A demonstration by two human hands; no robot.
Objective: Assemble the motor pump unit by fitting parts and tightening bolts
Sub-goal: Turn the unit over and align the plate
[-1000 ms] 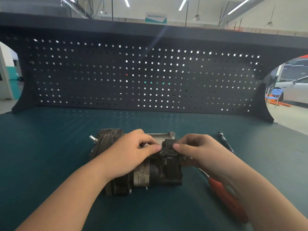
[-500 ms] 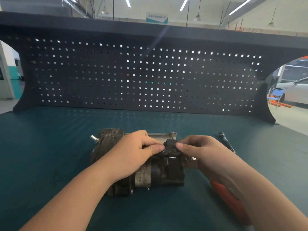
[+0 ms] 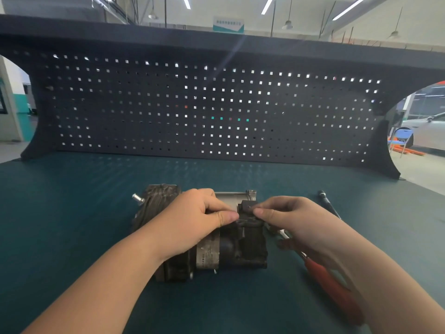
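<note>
a workshop bench: a dark teal table [image 3: 72, 225] backed by a black perforated pegboard panel [image 3: 168, 104], strip lights overhead and a pale car past the right end.

near the front middle of the table lies the dark, grimy metal motor pump unit [image 3: 231, 247] on its side, its ribbed round end to the left and its blocky cast end to the right, a silver label band between them. on top of the cast end sits a small dark block-shaped fitting [image 3: 246, 207]. the left hand [image 3: 192, 220] lies over the unit's middle, fingers curled, thumb tip pressed to the fitting's left edge; the right hand [image 3: 286, 215] pinches the fitting from the right with thumb and forefinger (whether a bolt sits under the fingertips cannot be told).

the unit looks heavy and stiff, likely greasy, so it should stay put under light fingerwork; its round body might roll, so it is best steadied there. the fitting looks light and easy to fumble, best held by its side faces.

right of the unit, partly under the right forearm, lies a red-handled steel-shafted tool [image 3: 330, 285]; farther back, a slim black-tipped driver [image 3: 325, 201].
</note>
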